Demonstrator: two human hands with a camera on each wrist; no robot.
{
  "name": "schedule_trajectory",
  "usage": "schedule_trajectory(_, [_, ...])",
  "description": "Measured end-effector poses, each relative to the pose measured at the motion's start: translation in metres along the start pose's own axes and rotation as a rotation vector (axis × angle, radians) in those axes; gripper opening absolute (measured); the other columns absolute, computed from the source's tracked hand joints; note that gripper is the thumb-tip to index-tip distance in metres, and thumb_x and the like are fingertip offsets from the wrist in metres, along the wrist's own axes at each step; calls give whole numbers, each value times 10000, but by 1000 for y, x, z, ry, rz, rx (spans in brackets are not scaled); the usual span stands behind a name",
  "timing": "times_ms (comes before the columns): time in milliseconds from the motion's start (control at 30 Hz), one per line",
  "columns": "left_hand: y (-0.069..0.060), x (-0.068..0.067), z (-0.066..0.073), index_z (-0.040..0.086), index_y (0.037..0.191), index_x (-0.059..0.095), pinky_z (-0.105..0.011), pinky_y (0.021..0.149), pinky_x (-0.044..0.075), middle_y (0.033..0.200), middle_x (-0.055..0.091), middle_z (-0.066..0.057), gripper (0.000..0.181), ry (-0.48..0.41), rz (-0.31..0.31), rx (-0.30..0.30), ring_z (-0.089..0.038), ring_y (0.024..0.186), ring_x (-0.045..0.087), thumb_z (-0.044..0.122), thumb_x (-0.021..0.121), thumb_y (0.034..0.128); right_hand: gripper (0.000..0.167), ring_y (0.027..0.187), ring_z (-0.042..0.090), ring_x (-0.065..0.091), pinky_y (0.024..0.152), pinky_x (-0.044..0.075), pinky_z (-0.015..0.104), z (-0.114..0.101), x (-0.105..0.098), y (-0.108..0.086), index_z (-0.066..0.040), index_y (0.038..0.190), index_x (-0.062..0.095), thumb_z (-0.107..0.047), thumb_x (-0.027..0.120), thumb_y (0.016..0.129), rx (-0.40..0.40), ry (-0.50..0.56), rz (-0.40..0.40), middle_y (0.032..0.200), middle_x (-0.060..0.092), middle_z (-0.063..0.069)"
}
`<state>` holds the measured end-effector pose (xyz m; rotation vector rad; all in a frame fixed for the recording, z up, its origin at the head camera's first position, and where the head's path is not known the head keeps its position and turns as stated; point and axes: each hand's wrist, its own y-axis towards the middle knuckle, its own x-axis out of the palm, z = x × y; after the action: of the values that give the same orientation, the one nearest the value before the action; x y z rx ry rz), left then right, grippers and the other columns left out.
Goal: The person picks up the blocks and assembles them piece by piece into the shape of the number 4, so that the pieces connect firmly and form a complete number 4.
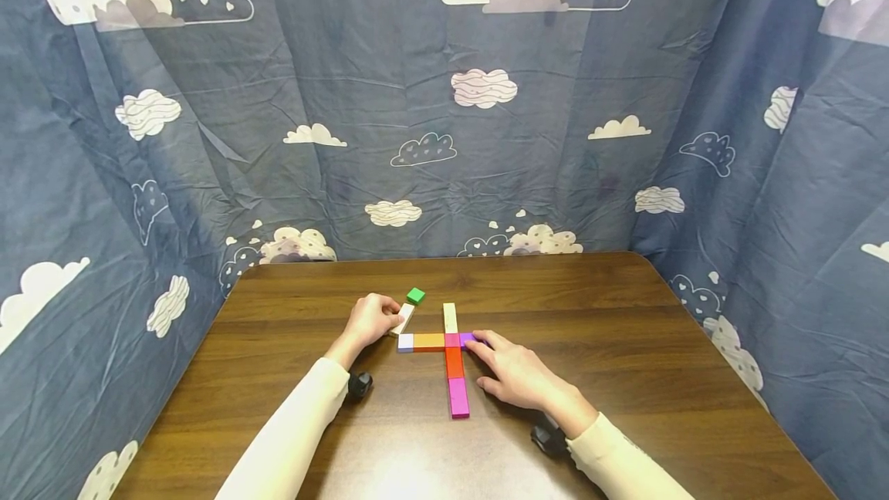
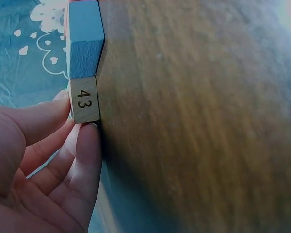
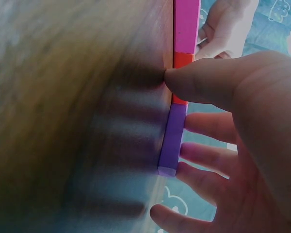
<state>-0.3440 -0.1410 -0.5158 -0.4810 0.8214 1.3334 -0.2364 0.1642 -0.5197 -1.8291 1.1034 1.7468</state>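
In the head view, my left hand (image 1: 368, 321) pinches a pale wooden block (image 1: 406, 315) between thumb and fingers. Its end face is marked 43 (image 2: 85, 99) in the left wrist view and meets a light blue block (image 2: 85, 24). My right hand (image 1: 519, 373) rests fingertips against the purple block (image 3: 173, 138), fingers loosely extended. Flat blocks form a cross: yellow (image 1: 450, 318) at the far arm, light blue and orange (image 1: 428, 342) to the left, pink (image 1: 452, 339) in the middle, purple to the right, red (image 1: 454, 363) and magenta (image 1: 459, 397) toward me.
A green block (image 1: 415, 295) lies just beyond the pale block. The brown wooden table (image 1: 590, 299) reaches back to a dark blue cloud-patterned curtain (image 1: 389, 83), which also hangs along both sides. Black wrist devices (image 1: 359, 385) sit under both wrists.
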Motion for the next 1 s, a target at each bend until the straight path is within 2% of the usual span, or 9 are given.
schedule_trajectory(800, [0,1,-1,85,935,794,-305,660,482,749,694,36,145,-10,0,-16,-96,688,599,166,813,816,647,1166,316,618,898,541,493,-2,-2,0,-81,1427,548,-252,778,847,-4,-8,9,1421,510,164])
schedule_trajectory(1000, [3,-2,-1,109,924,793,-324,664,488,734,691,48,110,-14,20,-31,-110,680,611,192,787,852,647,1163,319,620,899,540,491,-2,-3,0,-74,1428,548,-248,776,848,-6,-4,8,1423,509,174])
